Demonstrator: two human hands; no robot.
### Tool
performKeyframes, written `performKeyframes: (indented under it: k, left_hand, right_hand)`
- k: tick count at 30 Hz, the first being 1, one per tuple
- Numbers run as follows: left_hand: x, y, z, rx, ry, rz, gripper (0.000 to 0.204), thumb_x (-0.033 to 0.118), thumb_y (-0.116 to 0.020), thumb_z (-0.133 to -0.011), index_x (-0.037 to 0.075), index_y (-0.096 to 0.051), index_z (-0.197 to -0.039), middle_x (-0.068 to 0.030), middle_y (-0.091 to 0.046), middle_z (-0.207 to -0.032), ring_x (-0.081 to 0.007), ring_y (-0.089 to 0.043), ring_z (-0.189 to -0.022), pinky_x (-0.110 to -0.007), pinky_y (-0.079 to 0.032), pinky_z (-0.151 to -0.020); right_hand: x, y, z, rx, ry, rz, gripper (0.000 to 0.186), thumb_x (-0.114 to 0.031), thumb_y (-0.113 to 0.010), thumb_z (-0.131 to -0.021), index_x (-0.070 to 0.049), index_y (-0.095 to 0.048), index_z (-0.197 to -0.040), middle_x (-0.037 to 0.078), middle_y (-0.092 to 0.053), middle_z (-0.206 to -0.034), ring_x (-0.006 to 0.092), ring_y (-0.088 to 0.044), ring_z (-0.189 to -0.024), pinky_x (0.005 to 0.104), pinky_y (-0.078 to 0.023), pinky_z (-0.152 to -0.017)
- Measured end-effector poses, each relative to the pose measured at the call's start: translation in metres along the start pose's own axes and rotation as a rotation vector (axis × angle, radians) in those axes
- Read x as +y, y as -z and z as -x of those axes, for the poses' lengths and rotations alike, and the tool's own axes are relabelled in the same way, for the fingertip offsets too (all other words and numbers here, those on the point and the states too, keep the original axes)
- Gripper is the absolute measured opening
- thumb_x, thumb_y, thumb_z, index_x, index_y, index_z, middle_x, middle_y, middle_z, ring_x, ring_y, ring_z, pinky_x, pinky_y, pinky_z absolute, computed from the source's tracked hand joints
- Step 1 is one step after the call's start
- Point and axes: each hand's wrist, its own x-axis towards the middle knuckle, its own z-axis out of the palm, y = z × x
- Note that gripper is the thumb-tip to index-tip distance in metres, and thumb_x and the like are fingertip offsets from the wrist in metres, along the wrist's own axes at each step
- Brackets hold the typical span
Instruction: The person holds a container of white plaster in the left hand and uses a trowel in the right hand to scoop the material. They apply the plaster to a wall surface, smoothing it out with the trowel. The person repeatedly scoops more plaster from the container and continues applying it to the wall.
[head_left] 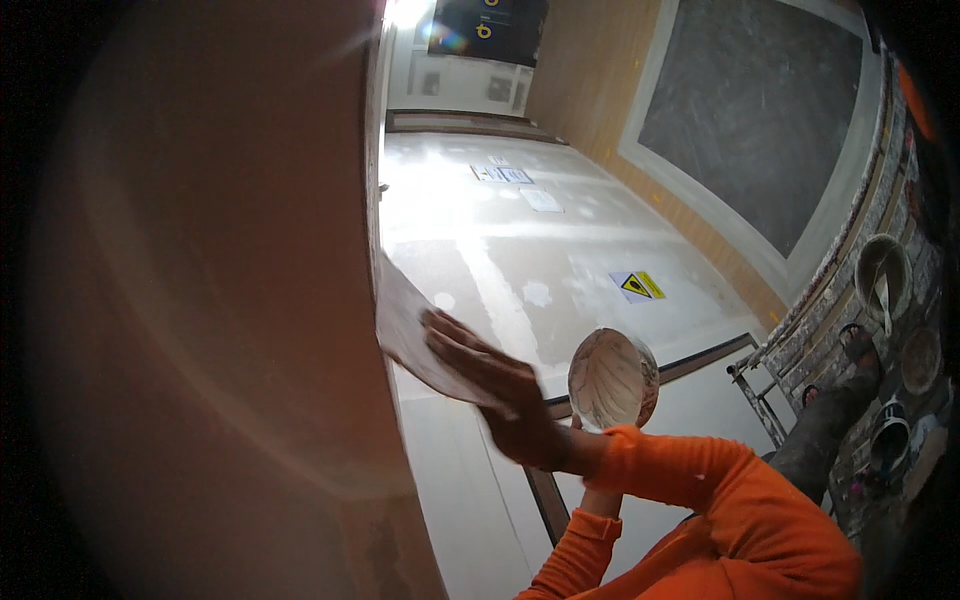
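Note:
My right hand grips a wide, pale filling blade, its fingers stretched flat along the face. The blade's far edge meets the edge of the large brownish board surface on the left. Behind my right wrist, my left hand holds up a round bowl smeared inside with whitish filler. Most of the left hand is hidden by the bowl and by my right sleeve. Both forearms wear orange sleeves and cross near the lower middle.
Pale boards with filler patches carry papers and a yellow warning sign. A dark grey panel lies upper right. At far right, a bucket with a tool and a dark pot stand on spattered planks, near a dark-trousered leg and a metal frame.

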Motion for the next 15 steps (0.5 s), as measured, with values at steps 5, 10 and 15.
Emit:
performKeyframes:
  k: [5, 10, 15]
  left_hand:
    - [-0.001, -0.015, -0.011, 0.103, -0.072, -0.16, 0.064, 0.05, -0.044, -0.092, 0.014, -0.035, -0.145, -0.0117, -0.039, -0.147, -0.0314, -0.037, -0.135, -0.05, -0.031, -0.111]
    - [-0.009, -0.015, -0.008, 0.176, -0.139, -0.248, 0.057, 0.047, -0.033, -0.097, 0.012, -0.039, -0.141, -0.0135, -0.046, -0.139, -0.0314, -0.044, -0.129, -0.051, -0.034, -0.11]
    - [-0.005, -0.003, -0.001, -0.002, -0.092, -0.151, 0.061, 0.049, -0.045, -0.093, 0.012, -0.038, -0.141, -0.0109, -0.046, -0.139, -0.0278, -0.044, -0.129, -0.047, -0.032, -0.111]
  right_hand:
    - [-0.003, 0.057, -0.057, 0.228, -0.04, 0.135, 0.037, -0.009, -0.043, -0.098, -0.003, -0.052, -0.133, 0.016, -0.053, -0.137, 0.0295, -0.049, -0.128, 0.0396, -0.039, -0.108]
    - [0.0, 0.066, -0.138, 0.235, 0.123, -0.057, 0.042, -0.011, -0.06, -0.092, 0.002, -0.052, -0.131, 0.013, -0.058, -0.125, 0.0205, -0.055, -0.116, 0.033, -0.04, -0.102]
    - [-0.01, 0.018, -0.074, 0.175, 0.128, 0.097, 0.038, -0.006, -0.05, -0.096, -0.002, -0.052, -0.133, 0.013, -0.052, -0.138, 0.0248, -0.048, -0.13, 0.0381, -0.037, -0.109]
